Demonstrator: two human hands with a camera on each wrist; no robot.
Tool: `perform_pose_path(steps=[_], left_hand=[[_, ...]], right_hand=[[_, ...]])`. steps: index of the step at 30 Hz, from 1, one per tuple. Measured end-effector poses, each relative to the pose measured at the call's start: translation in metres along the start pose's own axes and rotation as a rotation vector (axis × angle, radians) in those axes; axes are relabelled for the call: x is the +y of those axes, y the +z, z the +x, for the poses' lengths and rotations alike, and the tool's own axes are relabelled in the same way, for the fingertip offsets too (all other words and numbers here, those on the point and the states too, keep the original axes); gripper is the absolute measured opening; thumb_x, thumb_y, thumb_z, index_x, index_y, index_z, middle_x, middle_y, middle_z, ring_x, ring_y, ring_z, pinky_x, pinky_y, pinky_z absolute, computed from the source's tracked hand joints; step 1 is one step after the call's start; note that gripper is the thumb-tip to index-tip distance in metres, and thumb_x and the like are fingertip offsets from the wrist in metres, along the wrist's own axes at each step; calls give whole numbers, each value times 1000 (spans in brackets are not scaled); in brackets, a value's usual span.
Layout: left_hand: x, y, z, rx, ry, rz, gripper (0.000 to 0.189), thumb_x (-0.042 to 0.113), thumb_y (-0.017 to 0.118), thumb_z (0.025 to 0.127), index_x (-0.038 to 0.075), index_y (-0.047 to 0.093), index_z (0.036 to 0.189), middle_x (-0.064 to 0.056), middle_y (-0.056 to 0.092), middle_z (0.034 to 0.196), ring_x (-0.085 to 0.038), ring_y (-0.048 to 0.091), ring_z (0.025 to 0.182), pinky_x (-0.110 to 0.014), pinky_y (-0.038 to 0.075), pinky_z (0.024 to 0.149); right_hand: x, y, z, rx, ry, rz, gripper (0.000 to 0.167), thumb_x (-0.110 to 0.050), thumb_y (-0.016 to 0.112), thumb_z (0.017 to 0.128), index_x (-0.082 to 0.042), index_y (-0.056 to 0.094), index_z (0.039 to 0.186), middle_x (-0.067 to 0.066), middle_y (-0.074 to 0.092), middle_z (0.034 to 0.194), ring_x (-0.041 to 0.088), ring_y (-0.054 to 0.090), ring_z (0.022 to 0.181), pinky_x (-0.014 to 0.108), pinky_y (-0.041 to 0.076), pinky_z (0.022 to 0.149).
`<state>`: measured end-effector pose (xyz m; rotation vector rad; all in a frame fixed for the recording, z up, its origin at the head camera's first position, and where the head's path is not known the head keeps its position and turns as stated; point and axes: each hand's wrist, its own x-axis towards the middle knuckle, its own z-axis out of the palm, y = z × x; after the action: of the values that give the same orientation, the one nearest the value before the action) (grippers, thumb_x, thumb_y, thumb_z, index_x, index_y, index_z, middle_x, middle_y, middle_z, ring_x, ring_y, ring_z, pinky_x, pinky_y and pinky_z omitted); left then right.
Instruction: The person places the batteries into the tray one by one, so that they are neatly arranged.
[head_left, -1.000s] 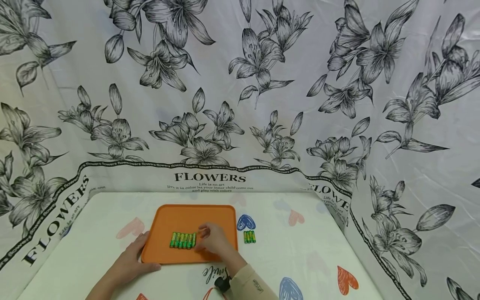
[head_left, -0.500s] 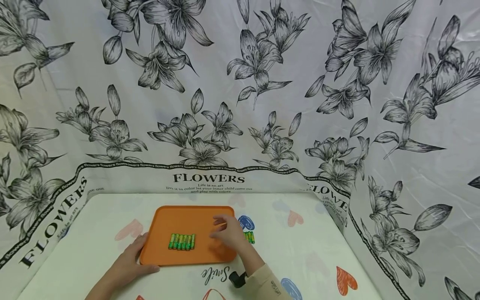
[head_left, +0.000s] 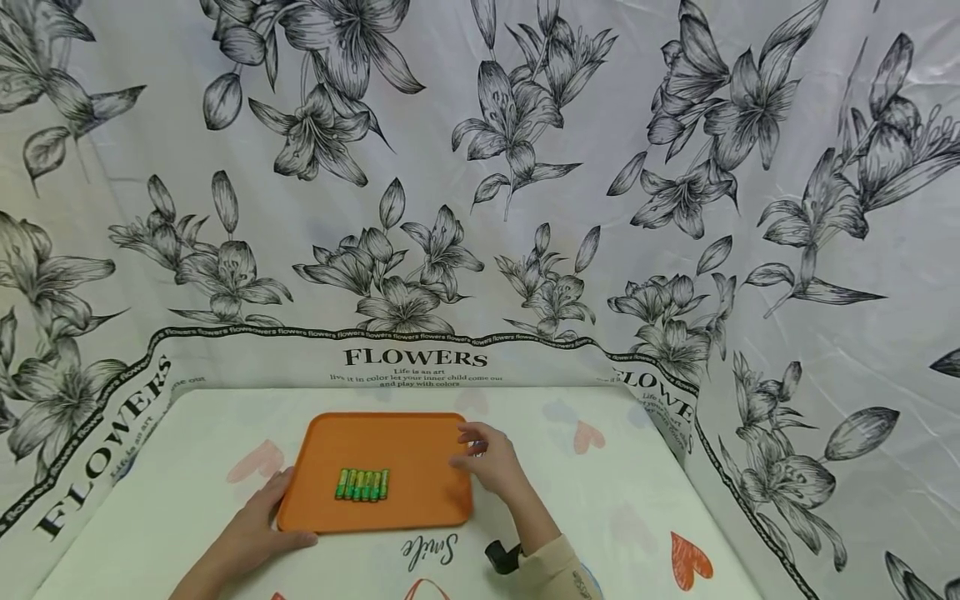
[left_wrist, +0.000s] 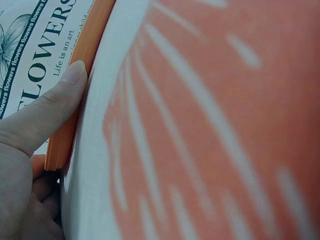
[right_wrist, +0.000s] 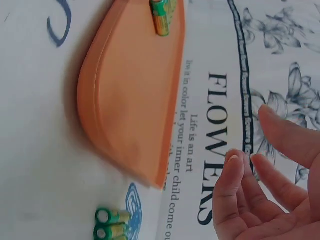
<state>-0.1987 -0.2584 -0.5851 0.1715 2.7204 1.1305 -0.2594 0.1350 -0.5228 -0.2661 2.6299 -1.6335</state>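
Note:
An orange tray (head_left: 420, 442) lies on the table, with a row of several green-and-yellow batteries (head_left: 362, 485) side by side on it. My left hand (head_left: 258, 525) grips the tray's near left corner; the left wrist view shows the thumb (left_wrist: 67, 92) along the tray's side wall. Over the tray's right edge, my right hand (head_left: 491, 461) hovers with loosely bent fingers and nothing between them. Several more batteries (right_wrist: 111, 223) lie on the cloth beyond the tray's end in the right wrist view; in the head view the right hand hides them.
A white tablecloth (head_left: 600, 500) printed with hearts covers the table. Flower-patterned curtain (head_left: 450, 167) hangs behind and along both sides. A small black device (head_left: 501, 557) sits at my right wrist.
My right hand has moved right, from beside the battery row to the tray's right edge, now covering the loose batteries. The left hand keeps its hold on the corner.

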Motion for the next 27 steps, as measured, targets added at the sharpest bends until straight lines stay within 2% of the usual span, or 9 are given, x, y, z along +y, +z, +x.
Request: perform_pose_path(steps=[9, 14, 18, 21, 27], left_hand=[[-1, 1, 0, 13, 15, 9, 123, 50, 86, 74, -4, 16, 159, -35, 16, 162, -57, 16, 147, -75, 20, 112], [-2, 1, 1, 9, 11, 12, 124, 50, 86, 74, -4, 15, 159, -35, 16, 162, -57, 16, 147, -75, 20, 112], [-4, 1, 3, 3, -1, 18, 125, 51, 86, 73, -2, 15, 160, -34, 15, 162, -56, 15, 147, -75, 19, 113], [-5, 1, 3, 0, -3, 16, 125, 52, 86, 73, -2, 14, 160, -34, 15, 162, -56, 15, 148, -75, 19, 112], [-5, 1, 2, 1, 0, 13, 125, 51, 87, 73, -2, 15, 160, -35, 15, 162, -57, 15, 147, -76, 19, 112]], right_hand=[[19, -29, -6, 26, 30, -5, 52, -13, 83, 83, -14, 65, 132, 16, 69, 123, 20, 66, 96, 33, 59, 79], [31, -43, -10, 10, 60, -29, 58, -7, 83, 81, -5, 62, 135, 20, 68, 124, 24, 66, 97, 33, 59, 79], [39, -49, -12, -29, 108, -37, 65, -4, 85, 78, -4, 59, 138, 20, 66, 127, 30, 64, 105, 34, 58, 80], [45, -51, -14, -51, 153, -43, 69, -4, 86, 75, -6, 58, 139, 17, 64, 130, 29, 61, 108, 34, 58, 81], [56, -54, -17, -75, 163, -59, 74, 1, 88, 70, -2, 58, 138, 18, 65, 129, 28, 61, 108, 39, 56, 85]])
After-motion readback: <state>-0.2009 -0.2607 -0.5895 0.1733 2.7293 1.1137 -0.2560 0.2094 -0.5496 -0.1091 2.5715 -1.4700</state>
